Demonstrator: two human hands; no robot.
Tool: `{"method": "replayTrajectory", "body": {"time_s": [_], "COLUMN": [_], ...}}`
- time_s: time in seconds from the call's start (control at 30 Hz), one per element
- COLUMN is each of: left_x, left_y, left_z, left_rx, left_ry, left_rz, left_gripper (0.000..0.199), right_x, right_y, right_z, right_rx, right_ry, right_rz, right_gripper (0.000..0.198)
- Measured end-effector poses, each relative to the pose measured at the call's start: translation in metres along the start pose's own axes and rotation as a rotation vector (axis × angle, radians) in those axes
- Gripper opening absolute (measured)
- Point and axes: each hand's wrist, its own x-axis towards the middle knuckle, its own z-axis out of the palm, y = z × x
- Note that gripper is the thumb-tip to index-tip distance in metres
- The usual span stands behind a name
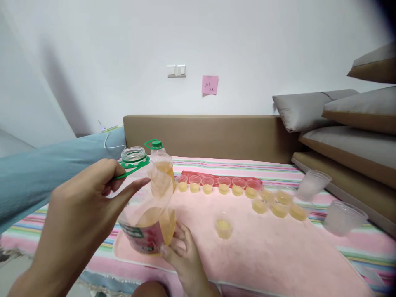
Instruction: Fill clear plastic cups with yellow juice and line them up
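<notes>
Left hand (83, 206) grips the green handle at the neck of an uncapped bottle (145, 210), held above the pink mat (262, 251) on the bed. Right hand (185, 255) closes under the bottle's base. Yellow liquid inside. A single filled cup (223, 226) stands just right of it; a capped bottle (161, 159) stands behind.

place: home bedroom | cues: striped bedsheet (278, 169), tan headboard (210, 132), stacked cushions (349, 123), wall switch (176, 70)
</notes>
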Motion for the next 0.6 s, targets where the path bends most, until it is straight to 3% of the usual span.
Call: {"method": "replayTrajectory", "body": {"time_s": [0.17,0.37,0.6], "left_x": [0.015,0.021,0.012], "left_y": [-0.020,-0.055,-0.083], "left_z": [0.018,0.042,0.063], "left_rx": [0.049,0.036,0.025], "left_ry": [0.023,0.062,-0.015], "left_rz": [0.178,0.301,0.238], "left_gripper": [0.049,0.047,0.047], "right_x": [0.042,0.067,0.078], "right_y": [0.001,0.006,0.027], "right_z": [0.025,0.038,0.036], "right_rx": [-0.036,-0.160,-0.243], "right_ry": [-0.139,-0.149,-0.194], "right_rz": [0.020,0.015,0.010], "right_gripper": [0.109,0.088,0.068]}}
